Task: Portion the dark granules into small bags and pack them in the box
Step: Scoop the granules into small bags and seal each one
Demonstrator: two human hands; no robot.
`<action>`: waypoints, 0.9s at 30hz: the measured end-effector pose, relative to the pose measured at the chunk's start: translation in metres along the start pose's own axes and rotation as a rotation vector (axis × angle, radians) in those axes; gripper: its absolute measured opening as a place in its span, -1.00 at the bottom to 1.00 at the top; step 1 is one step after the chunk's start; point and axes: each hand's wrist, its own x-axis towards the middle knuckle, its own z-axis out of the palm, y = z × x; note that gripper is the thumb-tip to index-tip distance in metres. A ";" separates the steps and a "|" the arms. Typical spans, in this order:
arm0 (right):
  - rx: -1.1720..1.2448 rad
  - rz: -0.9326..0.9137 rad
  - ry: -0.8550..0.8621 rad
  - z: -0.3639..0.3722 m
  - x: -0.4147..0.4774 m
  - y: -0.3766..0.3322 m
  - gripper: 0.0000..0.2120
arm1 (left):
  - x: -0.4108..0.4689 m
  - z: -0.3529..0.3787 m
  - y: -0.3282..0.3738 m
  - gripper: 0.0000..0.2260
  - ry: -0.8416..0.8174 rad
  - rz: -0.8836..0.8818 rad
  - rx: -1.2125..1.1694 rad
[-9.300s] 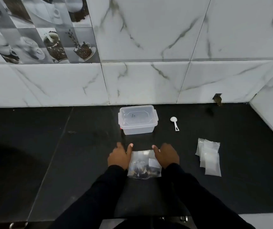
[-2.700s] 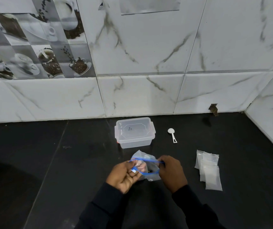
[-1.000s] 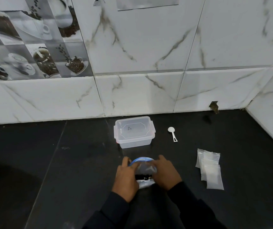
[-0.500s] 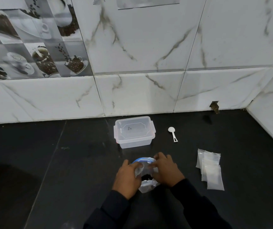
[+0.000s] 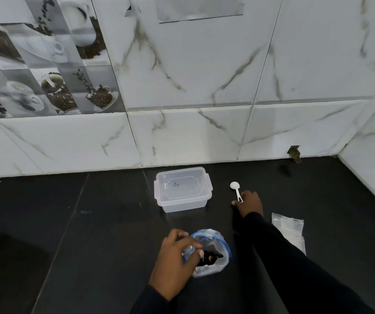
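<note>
Black stone countertop (image 5: 91, 223): nearest, left hand (image 5: 175, 264) grips the rim of an open clear blue-zipped plastic bag (image 5: 218, 266) of dark granules (image 5: 209, 259), small flat clear bags (image 5: 288, 225) lie to the right, right hand (image 5: 250, 205) pinches a white plastic spoon (image 5: 236, 189) by its handle, lidded translucent plastic box (image 5: 183, 189) farthest.

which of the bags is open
The blue-rimmed bag in the left hand: its mouth gapes over dark granules. The small bags at right lie flat in a pile.

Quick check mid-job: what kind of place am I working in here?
Probably a home kitchen: a black counter runs against a wall of marble-look tiles, with coffee-cup tiles at upper left.
</note>
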 end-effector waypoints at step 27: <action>0.578 -0.290 -0.482 -0.095 -0.139 -0.055 -0.88 | 0.025 -0.009 -0.009 -0.63 -0.029 -0.026 0.038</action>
